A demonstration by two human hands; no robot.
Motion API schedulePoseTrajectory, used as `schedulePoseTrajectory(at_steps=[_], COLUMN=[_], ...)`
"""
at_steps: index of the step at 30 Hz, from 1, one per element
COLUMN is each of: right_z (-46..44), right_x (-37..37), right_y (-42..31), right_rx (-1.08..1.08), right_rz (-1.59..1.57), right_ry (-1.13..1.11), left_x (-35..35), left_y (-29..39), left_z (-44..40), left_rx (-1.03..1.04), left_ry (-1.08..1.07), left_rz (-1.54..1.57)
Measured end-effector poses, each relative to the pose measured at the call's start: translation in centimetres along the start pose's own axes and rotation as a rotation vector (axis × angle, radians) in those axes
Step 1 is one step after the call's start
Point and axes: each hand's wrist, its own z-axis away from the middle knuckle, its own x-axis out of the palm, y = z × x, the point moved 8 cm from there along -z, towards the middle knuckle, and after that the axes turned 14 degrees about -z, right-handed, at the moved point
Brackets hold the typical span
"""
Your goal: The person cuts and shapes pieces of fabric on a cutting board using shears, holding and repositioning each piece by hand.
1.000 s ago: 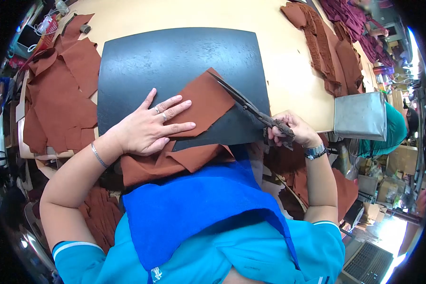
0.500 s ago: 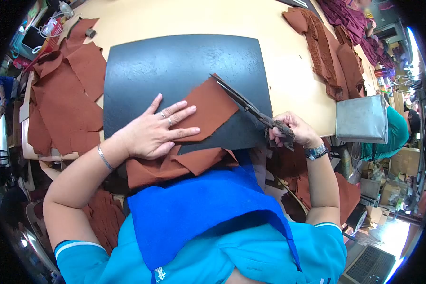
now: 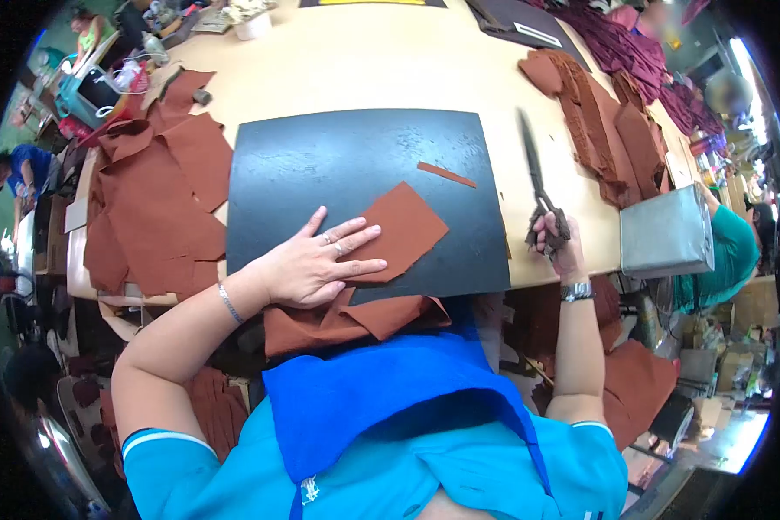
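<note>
My left hand (image 3: 316, 263) lies flat with spread fingers on a brown leather-like piece (image 3: 407, 230), pressing it on the black board (image 3: 321, 156). Part of the piece hangs in folds over the board's front edge toward my blue apron. My right hand (image 3: 556, 243) is wrapped round the cloth-bound handles of dark scissors (image 3: 535, 169), raised right of the board with the blades pointing away from me and looking closed. A narrow brown strip (image 3: 446, 174) lies on the board beyond the piece, apart from it.
Brown pieces (image 3: 152, 199) are piled on the table at the left, with more brown material (image 3: 581, 113) at the right. A metal box (image 3: 667, 232) stands at the right table edge, beside a person in green (image 3: 718, 256). Other people are in the far left background.
The scissors have moved off the brown piece to the right and turned upright in my right hand. A narrow strip now lies separate on the board. My left hand still presses the piece. The view has shifted.
</note>
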Motion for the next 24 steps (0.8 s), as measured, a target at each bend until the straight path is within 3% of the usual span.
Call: schedulePoseTrajectory(at_steps=[1,2,3,4,6,8,9,11,12,13,15,16,17,18,20,23,24], right_z=[-0.8,-0.4,-0.7,-1.1,-1.2,-0.7,-0.9,-0.9,-0.8,-0.8,-0.9,-0.9,-0.9,-0.9,-0.9,-0.9,-1.0], right_x=[-1.7,-2.7,-3.1,-3.4,-4.3,-4.0,-3.8,-3.3,-3.2,-3.0,-2.8,-2.7,-2.6,-2.5,-2.4,-2.4,-2.3], right_y=[1.2,2.1,1.8,2.3,2.1,1.4,1.7,1.8,1.9,1.9,2.0,1.9,2.0,2.0,2.0,2.0,2.0], right_rx=[-0.135,-0.091,-0.191,-0.14,-0.246,-0.353,-0.305,-0.265,-0.25,-0.236,-0.233,-0.243,-0.251,-0.25,-0.249,-0.259,-0.254], right_rz=[-0.06,-0.238,-0.188,-0.397,-0.399,-0.229,-0.26,-0.233,-0.217,-0.199,-0.149,-0.117,-0.084,-0.082,-0.081,-0.069,-0.066], right_ry=[0.006,0.201,0.121,0.135,0.215,0.246,0.238,0.216,0.208,0.201,0.182,0.171,0.161,0.163,0.171,0.159,0.157], left_x=[0.1,0.2,0.0,-0.2,-0.6,-2.5,-3.7,-7.4,-8.9,-9.9,-14.4,-16.3,-20.4,-22.4,-26.3,-24.3,-22.0], left_y=[0.0,-0.2,-0.4,-0.6,-2.8,-6.7,-9.1,-14.2,-16.6,-20.0,-24.9,-28.4,-28.1,-31.9,-32.4,-31.0,-29.9], left_z=[-0.1,0.0,0.0,0.1,0.6,1.3,2.5,6.0,8.1,10.9,17.4,21.6,24.6,31.5,37.4,37.6,35.5], left_rx=[-0.004,-0.02,-0.037,-0.053,-0.111,-0.341,-0.371,-0.666,-0.654,-0.739,-1.02,-1.18,-1.374,-1.581,-1.519,-1.541,-1.518], left_ry=[0.021,0.036,0.076,0.111,0.18,-0.065,0.062,0.039,0.111,0.095,0.043,-0.078,-0.014,0.35,0.752,0.714,0.664], left_rz=[-0.008,-0.022,-0.027,-0.037,0.028,0.079,0.029,-0.137,-0.187,-0.36,-0.397,-0.608,-0.657,-0.555,-0.609,-0.91,-0.764])
